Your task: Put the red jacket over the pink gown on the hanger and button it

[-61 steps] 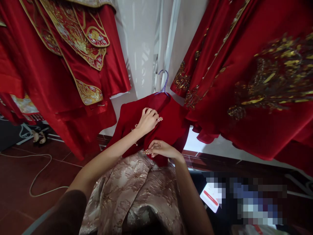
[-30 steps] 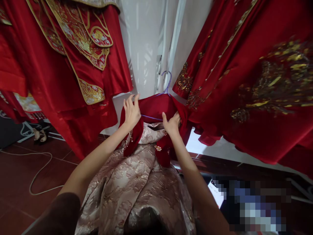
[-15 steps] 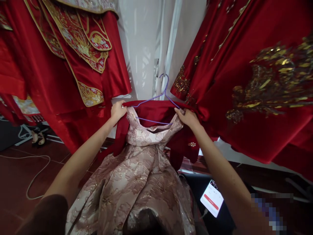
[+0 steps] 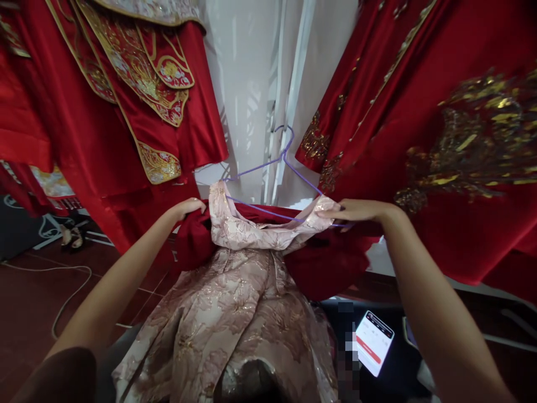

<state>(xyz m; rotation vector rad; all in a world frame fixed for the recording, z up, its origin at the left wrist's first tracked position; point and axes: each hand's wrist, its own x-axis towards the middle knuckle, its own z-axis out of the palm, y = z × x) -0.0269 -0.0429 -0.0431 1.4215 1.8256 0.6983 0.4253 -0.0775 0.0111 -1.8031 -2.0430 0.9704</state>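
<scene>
A pale pink brocade dress [image 4: 239,302] with gold floral relief hangs on a thin purple hanger [image 4: 260,167], its skirt spreading toward me. Behind its neckline lies a plain dark red garment [image 4: 329,260], bunched at both sides of the dress. My left hand [image 4: 189,208] is closed on the red garment, just left of the dress's left shoulder. At the other shoulder, my right hand [image 4: 363,211] pinches the pink fabric close to the hanger's end. The hanger's hook sticks up in front of a pale wall.
Red satin garments with gold embroidery [image 4: 161,78] hang at left, and a red gown with gold sequins [image 4: 474,140] hangs at right. A lit phone [image 4: 375,342] lies on a dark surface at lower right. Shoes [image 4: 72,236] and a white cable [image 4: 75,270] are on the floor at left.
The red garment has dropped from the shoulder line to behind and below the neckline. My hands have moved apart; the right one has shifted outward, and more of the hanger shows.
</scene>
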